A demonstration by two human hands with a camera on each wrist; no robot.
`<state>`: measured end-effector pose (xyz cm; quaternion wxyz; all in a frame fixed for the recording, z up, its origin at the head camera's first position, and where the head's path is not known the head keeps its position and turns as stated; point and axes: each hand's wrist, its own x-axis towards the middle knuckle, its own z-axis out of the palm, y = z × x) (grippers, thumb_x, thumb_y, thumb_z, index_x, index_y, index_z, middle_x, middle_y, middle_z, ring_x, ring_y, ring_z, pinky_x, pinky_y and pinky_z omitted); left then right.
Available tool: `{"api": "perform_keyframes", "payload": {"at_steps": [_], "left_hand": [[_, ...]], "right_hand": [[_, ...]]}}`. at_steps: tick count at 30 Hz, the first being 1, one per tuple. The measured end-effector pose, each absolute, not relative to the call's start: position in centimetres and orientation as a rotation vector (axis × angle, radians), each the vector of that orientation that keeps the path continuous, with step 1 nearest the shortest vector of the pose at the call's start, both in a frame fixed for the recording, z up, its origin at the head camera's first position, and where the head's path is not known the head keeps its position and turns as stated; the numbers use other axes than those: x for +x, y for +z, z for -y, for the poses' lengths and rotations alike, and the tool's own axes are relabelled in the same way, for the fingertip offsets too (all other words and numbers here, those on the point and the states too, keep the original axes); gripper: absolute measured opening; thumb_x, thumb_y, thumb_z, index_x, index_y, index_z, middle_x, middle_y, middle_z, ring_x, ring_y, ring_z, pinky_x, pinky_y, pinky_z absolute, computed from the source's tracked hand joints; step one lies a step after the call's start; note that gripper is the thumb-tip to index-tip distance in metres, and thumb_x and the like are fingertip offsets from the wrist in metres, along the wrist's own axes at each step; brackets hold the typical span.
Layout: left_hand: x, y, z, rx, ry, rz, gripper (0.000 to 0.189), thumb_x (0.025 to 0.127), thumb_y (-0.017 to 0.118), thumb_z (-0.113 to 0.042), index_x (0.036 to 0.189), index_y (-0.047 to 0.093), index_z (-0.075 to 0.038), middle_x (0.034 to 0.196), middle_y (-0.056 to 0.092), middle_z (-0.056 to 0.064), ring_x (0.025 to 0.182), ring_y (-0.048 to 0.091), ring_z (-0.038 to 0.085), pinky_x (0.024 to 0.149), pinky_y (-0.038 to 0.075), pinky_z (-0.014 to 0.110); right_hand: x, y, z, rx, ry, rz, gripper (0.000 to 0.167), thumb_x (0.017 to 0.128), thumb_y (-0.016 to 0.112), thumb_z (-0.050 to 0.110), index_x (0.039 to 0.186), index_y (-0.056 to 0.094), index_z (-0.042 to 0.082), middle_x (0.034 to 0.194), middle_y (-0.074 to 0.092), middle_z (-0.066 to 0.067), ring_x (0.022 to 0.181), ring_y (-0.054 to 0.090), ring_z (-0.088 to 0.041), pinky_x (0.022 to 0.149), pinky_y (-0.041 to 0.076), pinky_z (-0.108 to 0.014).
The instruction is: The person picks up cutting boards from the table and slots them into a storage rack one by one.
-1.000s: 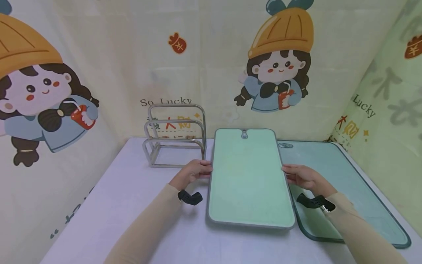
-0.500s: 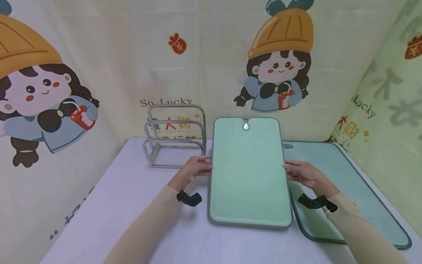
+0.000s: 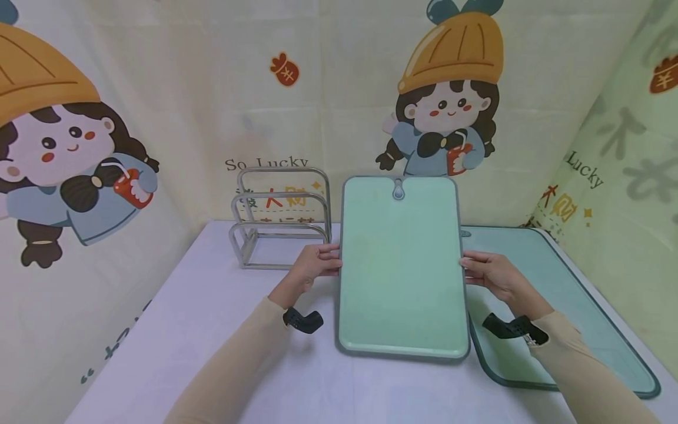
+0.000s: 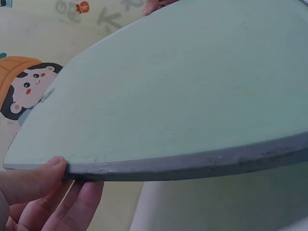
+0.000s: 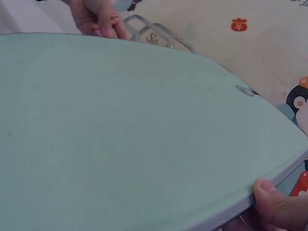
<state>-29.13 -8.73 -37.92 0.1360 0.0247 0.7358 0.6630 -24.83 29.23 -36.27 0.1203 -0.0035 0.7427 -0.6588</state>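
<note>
A pale green cutting board (image 3: pixel 399 265) with a grey rim stands tilted up in the head view, its top end raised and its bottom end low over the table. By its left edge my left hand (image 3: pixel 309 270) grips it. In the left wrist view, the left thumb (image 4: pixel 50 171) lies on the face and the fingers pass beneath the rim. My right hand (image 3: pixel 498 275) holds the opposite edge. The right wrist view shows that thumb (image 5: pixel 267 192) over the rim, with the other fingers mostly hidden underneath. A teardrop-shaped hole (image 3: pixel 398 189) marks the board's top.
A metal wire rack (image 3: pixel 283 195) with upright loops stands at the back, left of the board. To the right, a larger green cutting board (image 3: pixel 535 277) with a dark rim lies flat, partly behind the right arm. Printed cloth (image 3: pixel 349 76) hangs behind the white table (image 3: pixel 175 335).
The held board's top end has risen steadily and the board now stands steeper. Both hands have moved slightly up with it, keeping their hold. The rack and the larger board have stayed put.
</note>
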Motion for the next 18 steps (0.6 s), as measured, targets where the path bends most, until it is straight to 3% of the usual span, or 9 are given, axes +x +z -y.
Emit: {"api": "perform_keyframes", "payload": {"at_steps": [10, 18], "left_hand": [[-28.7, -36.6, 8.7, 0.066, 1.955, -2.139, 0.045, 0.084, 0.066, -0.002, 0.128, 0.056, -0.003, 0.115, 0.066, 0.019, 0.075, 0.069, 0.010, 0.075, 0.058, 0.029], [-28.3, -34.9, 8.9, 0.123, 1.981, -2.177, 0.045, 0.086, 0.065, -0.004, 0.130, 0.056, -0.006, 0.118, 0.065, 0.019, 0.083, 0.070, 0.011, 0.081, 0.057, 0.031]], "right_hand": [[-24.4, -35.1, -29.1, -0.034, -1.926, -2.238, 0.017, 0.092, 0.060, 0.021, 0.091, 0.069, 0.035, 0.085, 0.068, 0.018, 0.078, 0.066, -0.003, 0.072, 0.057, -0.019], [-24.4, -33.4, -29.0, -0.098, -1.987, -2.245, 0.023, 0.093, 0.058, 0.017, 0.087, 0.067, 0.038, 0.085, 0.069, 0.018, 0.077, 0.066, -0.002, 0.070, 0.057, -0.018]]}}
